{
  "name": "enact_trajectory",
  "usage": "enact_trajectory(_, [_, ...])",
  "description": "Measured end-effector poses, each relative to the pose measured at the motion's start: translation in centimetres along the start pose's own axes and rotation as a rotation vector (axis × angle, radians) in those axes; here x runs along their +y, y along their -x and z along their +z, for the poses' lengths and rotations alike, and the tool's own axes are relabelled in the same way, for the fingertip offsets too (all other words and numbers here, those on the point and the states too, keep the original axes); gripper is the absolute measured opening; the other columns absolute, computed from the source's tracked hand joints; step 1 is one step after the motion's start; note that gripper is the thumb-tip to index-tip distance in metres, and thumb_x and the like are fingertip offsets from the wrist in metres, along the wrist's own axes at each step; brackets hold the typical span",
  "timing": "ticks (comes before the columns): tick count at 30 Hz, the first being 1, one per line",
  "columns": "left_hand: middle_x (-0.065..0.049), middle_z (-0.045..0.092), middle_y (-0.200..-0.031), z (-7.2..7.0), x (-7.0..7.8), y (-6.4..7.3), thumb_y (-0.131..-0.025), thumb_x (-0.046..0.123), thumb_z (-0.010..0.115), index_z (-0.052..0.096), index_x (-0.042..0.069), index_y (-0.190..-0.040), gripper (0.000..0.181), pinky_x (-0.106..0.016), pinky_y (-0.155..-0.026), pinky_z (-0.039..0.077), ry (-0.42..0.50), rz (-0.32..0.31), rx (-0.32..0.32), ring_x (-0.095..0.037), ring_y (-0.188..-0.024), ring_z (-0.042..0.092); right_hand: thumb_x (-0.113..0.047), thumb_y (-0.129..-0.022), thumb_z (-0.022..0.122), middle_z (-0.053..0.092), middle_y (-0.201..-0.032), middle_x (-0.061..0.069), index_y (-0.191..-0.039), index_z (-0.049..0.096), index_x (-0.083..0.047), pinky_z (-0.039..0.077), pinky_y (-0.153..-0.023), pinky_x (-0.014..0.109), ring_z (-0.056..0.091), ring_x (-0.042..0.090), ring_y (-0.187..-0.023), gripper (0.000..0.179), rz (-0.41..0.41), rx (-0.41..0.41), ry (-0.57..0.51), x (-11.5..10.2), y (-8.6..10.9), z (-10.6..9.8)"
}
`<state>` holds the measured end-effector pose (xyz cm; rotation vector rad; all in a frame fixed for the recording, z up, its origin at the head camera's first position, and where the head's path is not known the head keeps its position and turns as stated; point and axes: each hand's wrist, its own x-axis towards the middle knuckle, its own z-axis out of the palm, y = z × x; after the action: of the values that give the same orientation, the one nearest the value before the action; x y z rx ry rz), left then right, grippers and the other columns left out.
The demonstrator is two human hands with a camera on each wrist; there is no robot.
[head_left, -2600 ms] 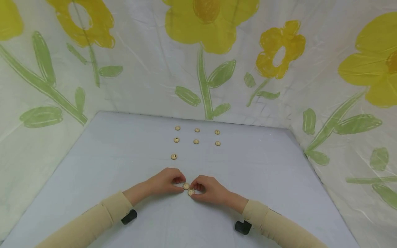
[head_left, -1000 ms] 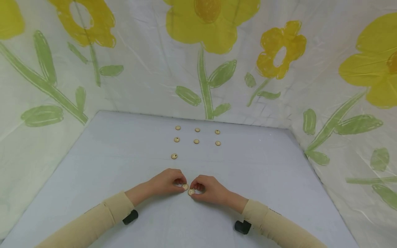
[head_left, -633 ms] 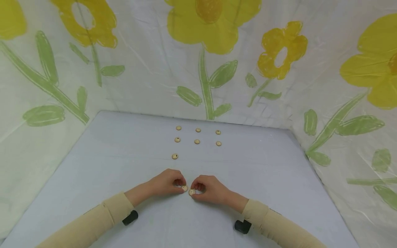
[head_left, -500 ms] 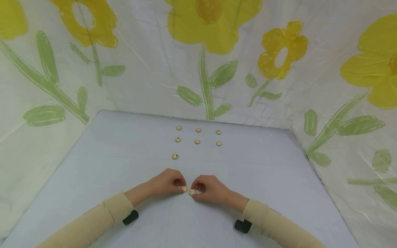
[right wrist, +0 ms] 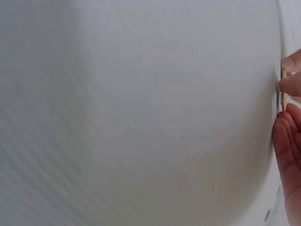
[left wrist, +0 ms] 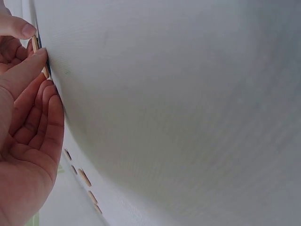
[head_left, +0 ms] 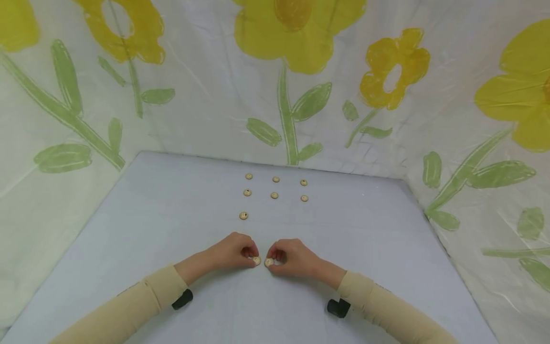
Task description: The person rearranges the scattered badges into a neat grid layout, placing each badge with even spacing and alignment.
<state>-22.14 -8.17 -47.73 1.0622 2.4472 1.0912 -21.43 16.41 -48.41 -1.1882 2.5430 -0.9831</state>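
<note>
In the head view my left hand pinches a small round wooden disc between thumb and fingers, low at the table's middle. Opposite it, my right hand pinches a similar disc. A narrow gap separates the two discs, which lie almost level with each other. Both have a pale face with fine marks. From the left wrist, the left thumb overlaps a disc seen edge-on. The right wrist view shows a disc edge-on at the right fingertips, close to the table surface.
Several similar discs lie beyond the hands, among them a back-row disc and a nearer one with a dark spot. They form two rows, plus that single disc in front. A flower-printed curtain borders the pale table.
The two discs, close together at first, now stand further apart. My left hand has drawn its disc slightly left into the pinch; my right hand has shifted its disc slightly away from me and right.
</note>
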Motion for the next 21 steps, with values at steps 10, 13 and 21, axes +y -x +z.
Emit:
enact_trajectory(10, [0.008, 0.061, -0.079, 0.1, 0.0, 0.0, -0.085, 0.015, 0.076, 0.071, 0.011, -0.09, 0.008, -0.023, -0.068, 0.048, -0.005, -0.028, -0.004, -0.009, -0.074, 0.055, -0.019, -0.086, 0.075, 0.061, -0.083, -0.01, -0.096, 0.068, -0.018, 0.049, -0.068, 0.021, 0.055, 0.005, -0.077, 0.013, 0.062, 0.027, 0.016, 0.9, -1.0, -0.8])
enact_trajectory(13, [0.008, 0.061, -0.079, 0.1, 0.0, 0.0, -0.085, 0.015, 0.076, 0.071, 0.011, -0.09, 0.008, -0.023, -0.067, 0.048, -0.006, -0.032, -0.007, -0.008, -0.074, 0.055, -0.02, -0.085, 0.075, 0.061, -0.083, -0.011, -0.096, 0.067, -0.019, 0.049, -0.068, 0.022, 0.056, 0.005, -0.077, 0.013, 0.087, 0.047, 0.026, 1.5, -1.4, -1.1])
enact_trajectory(21, [0.009, 0.06, -0.08, 0.0, 0.1, 0.0, -0.085, 0.015, 0.076, 0.071, 0.011, -0.09, 0.008, -0.023, -0.068, 0.048, -0.012, -0.017, -0.016, -0.008, -0.074, 0.055, -0.021, -0.085, 0.075, 0.06, -0.081, -0.011, -0.095, 0.067, -0.019, 0.049, -0.068, 0.023, 0.056, 0.006, -0.075, 0.012, 0.152, 0.082, 0.042, 2.8, -2.8, -2.1])
